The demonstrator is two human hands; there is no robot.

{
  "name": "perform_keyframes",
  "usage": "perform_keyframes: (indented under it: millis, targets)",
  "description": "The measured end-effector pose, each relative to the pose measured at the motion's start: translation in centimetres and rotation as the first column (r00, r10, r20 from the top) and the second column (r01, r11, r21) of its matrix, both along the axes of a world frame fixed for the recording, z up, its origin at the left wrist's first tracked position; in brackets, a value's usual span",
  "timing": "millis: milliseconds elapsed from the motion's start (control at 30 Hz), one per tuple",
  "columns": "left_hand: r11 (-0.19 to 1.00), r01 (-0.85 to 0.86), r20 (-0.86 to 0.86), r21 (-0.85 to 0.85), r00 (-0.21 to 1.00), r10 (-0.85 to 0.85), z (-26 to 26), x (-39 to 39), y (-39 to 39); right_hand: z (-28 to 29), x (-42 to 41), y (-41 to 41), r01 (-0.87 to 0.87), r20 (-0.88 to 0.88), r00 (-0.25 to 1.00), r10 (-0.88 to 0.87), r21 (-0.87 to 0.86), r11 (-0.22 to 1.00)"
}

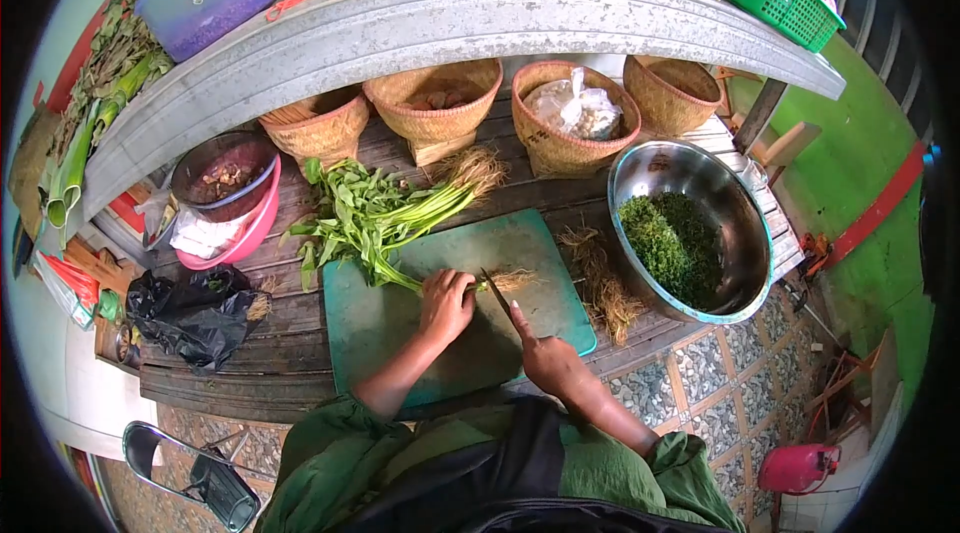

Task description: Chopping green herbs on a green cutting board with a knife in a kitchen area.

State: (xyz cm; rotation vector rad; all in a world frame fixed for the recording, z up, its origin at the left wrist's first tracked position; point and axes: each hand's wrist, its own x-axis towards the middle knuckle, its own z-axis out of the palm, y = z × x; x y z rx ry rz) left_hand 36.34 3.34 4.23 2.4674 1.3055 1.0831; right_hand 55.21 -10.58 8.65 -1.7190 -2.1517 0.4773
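My left hand (447,302) grips a bunch of leafy green stems (397,275) low down, pressed on a green cutting board (420,364). In my right hand (551,360) is a knife (498,293), its blade beside the stem ends where the pale roots (516,279) stick out. My right index finger lies along the back of the knife. A larger heap of water spinach (360,203) with roots attached rests at the board's far left edge. Loose cut-off roots (600,278) lie on the wooden slats to the right of the board.
A steel bowl (739,248) with chopped greens stands at the right. Woven baskets (435,120) line the back below a grey shelf (450,23). A pink basin (262,240), a dark bowl (225,147) and a black plastic bag (195,315) sit at the left.
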Motion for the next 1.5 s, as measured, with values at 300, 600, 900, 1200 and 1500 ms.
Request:
perform_keyframes:
  millis: [300, 600, 900, 1200, 1500]
  targets:
    - [1.000, -0.015, -0.089, 0.027, 0.996, 0.017, 0.0, 0.1, -0.5, 0.2, -0.4, -0.2, -0.035, 0.074, 0.997, 0.037, -0.025, 0.999]
    - [1.000, 0.001, -0.101, 0.012, 0.995, 0.000, -0.4, 0.0, -0.4, 0.9, -1.2, 0.4, -0.071, 0.138, 0.987, 0.082, -0.083, 0.994]
    - [0.999, 0.054, -0.054, 0.010, 0.997, -0.053, -0.2, 0.1, -0.2, 1.1, -1.3, 1.5, -0.097, 0.116, 0.986, 0.123, -0.205, 0.974]
    - [0.992, 0.124, -0.012, -0.012, 0.992, -0.124, -0.6, -0.4, -0.3, -1.3, 0.1, 2.5, -0.133, -0.014, 0.991, 0.133, -0.215, 0.968]
    - [0.996, 0.091, -0.059, -0.019, 0.994, -0.092, 0.4, -3.4, -0.7, 3.2, 5.9, 1.9, 0.215, -0.187, 0.915, -0.358, -0.526, 0.823]
